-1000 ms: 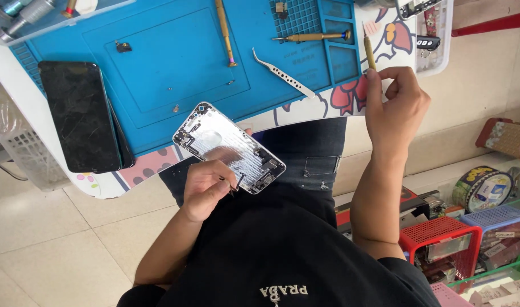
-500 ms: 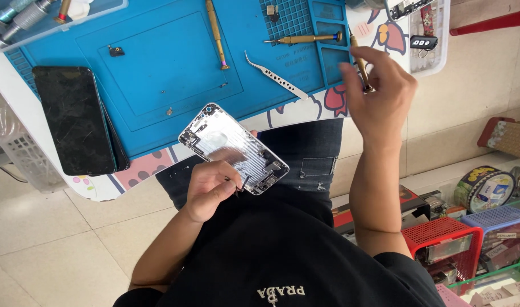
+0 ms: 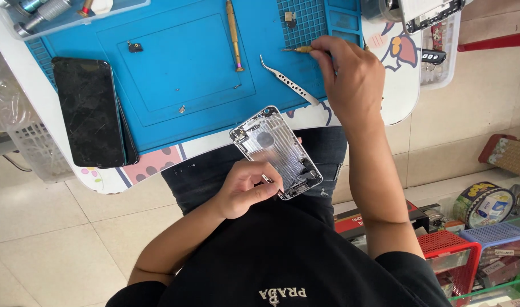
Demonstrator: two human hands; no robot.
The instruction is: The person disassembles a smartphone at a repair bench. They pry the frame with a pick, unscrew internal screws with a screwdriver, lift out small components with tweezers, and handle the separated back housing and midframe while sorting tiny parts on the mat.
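Silver metal catches the light where the left hand (image 3: pixel 246 190) grips an opened phone housing (image 3: pixel 276 151) over the person's lap, fingers (image 3: pixel 265 179) curled round its lower edge, inner side turned up. The housing sits just off the near edge of the surface (image 3: pixel 396 102), tilted corner to corner.

Up on the blue work mat (image 3: pixel 175 74), the right hand (image 3: pixel 351 77) is clenched over the handle of a small brass-handled screwdriver (image 3: pixel 297 49). Its tip pokes out to the left across the gridded corner of the mat. Whether the tool lies flat on the mat I can't quite tell from this angle.

Just beside that hand lie steel tweezers (image 3: pixel 287 79), slanting toward the mat's near edge. A longer gold screwdriver (image 3: pixel 233 34) lies upright in the view, well apart from the tweezers. At the mat's left end rests a dark phone (image 3: pixel 88 111), screen up, its glass scratched, stacked on something of the same shape.
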